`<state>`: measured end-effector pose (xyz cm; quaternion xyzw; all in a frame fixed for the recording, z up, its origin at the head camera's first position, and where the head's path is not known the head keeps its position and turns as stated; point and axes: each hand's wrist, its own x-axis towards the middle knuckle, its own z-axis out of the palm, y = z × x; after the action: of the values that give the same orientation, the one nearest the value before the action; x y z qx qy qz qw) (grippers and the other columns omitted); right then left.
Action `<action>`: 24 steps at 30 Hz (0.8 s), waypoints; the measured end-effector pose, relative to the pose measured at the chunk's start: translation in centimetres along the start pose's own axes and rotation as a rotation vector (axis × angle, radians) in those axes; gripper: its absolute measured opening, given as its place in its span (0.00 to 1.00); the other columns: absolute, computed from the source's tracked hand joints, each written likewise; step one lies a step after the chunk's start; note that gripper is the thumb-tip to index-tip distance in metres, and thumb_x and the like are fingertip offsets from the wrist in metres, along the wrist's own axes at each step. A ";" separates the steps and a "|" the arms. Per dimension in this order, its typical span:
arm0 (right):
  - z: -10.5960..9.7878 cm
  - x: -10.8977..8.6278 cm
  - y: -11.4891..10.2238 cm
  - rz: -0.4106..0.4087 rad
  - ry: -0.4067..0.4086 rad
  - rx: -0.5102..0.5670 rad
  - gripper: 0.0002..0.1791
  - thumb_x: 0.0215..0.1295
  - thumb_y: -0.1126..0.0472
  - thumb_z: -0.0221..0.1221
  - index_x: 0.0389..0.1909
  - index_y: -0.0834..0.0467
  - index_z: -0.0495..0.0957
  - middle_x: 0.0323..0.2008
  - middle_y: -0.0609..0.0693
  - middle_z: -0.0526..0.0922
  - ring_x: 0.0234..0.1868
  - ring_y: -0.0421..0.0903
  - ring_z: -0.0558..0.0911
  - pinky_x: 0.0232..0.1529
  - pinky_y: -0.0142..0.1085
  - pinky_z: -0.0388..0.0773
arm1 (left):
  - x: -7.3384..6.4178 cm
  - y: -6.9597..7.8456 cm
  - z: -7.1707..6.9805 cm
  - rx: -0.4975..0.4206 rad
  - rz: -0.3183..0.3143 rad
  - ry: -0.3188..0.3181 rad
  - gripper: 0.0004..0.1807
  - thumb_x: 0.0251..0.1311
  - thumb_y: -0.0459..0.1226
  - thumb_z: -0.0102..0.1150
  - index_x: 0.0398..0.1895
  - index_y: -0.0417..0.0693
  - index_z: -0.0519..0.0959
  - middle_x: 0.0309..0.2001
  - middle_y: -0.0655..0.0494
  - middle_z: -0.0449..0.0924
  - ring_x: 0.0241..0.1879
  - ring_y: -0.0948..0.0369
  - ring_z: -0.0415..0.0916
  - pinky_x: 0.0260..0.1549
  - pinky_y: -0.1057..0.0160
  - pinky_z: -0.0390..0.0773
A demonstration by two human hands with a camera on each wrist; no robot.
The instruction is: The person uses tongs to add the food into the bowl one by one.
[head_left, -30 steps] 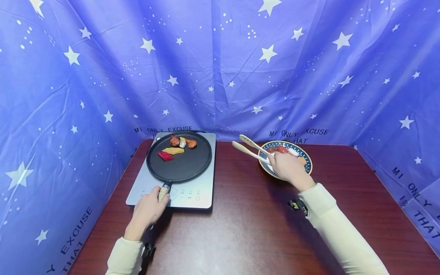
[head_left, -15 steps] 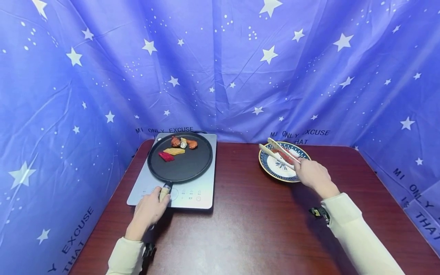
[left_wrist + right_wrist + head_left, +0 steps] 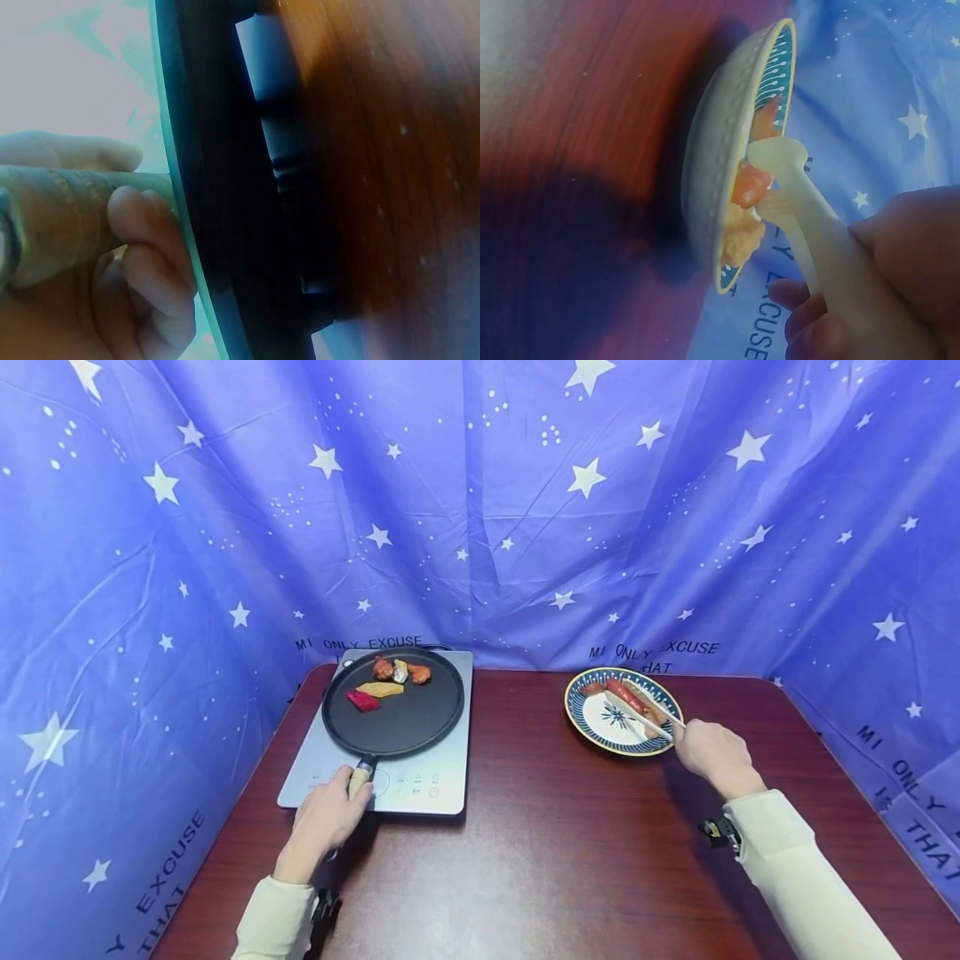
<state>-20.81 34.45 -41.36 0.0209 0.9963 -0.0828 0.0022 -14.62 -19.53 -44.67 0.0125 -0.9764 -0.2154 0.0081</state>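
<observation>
My left hand grips the beige handle of a flat black frying pan. In the left wrist view, fingers and thumb wrap that handle. With my right hand I hold pale tongs reaching over a blue-patterned plate. The tongs' tips lie on either side of a red sausage. Seen from the right wrist, the tongs overlap the plate's rim, and a light tan, lumpy food piece sits beside the sausage. A darker reddish piece lies at the plate's left.
Under the pan is a silver induction cooktop. The pan bears a red piece, a yellow piece and several small items near its far rim. A blue star-printed curtain surrounds the dark red wooden table.
My right hand has moved right and toward me, bringing the tongs from beyond the plate's left edge back over it, now lower around the sausage. My left hand stays on the handle.
</observation>
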 end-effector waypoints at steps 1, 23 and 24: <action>0.0 0.0 0.1 0.002 -0.006 0.003 0.28 0.72 0.52 0.36 0.17 0.63 0.72 0.26 0.72 0.75 0.27 0.67 0.76 0.23 0.56 0.70 | 0.0 0.0 0.0 0.001 0.000 0.000 0.23 0.62 0.49 0.49 0.51 0.40 0.70 0.23 0.47 0.72 0.25 0.50 0.73 0.23 0.52 0.68; -0.1 0.0 -0.2 0.009 -0.074 0.007 0.28 0.72 0.53 0.36 0.18 0.63 0.74 0.33 0.75 0.76 0.33 0.70 0.77 0.26 0.57 0.71 | 0.0 0.0 0.0 0.002 -0.009 -0.014 0.23 0.62 0.49 0.49 0.51 0.41 0.70 0.23 0.47 0.72 0.24 0.51 0.72 0.22 0.54 0.67; -0.1 0.0 -0.2 0.002 -0.077 0.012 0.28 0.72 0.53 0.36 0.18 0.63 0.74 0.33 0.75 0.76 0.33 0.70 0.77 0.26 0.57 0.71 | 0.0 0.0 0.0 0.002 -0.008 -0.013 0.23 0.62 0.49 0.49 0.51 0.40 0.70 0.23 0.47 0.72 0.24 0.51 0.72 0.23 0.53 0.67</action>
<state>-20.79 34.29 -41.21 0.0187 0.9950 -0.0894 0.0406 -14.62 -19.55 -44.73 0.0151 -0.9766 -0.2143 0.0011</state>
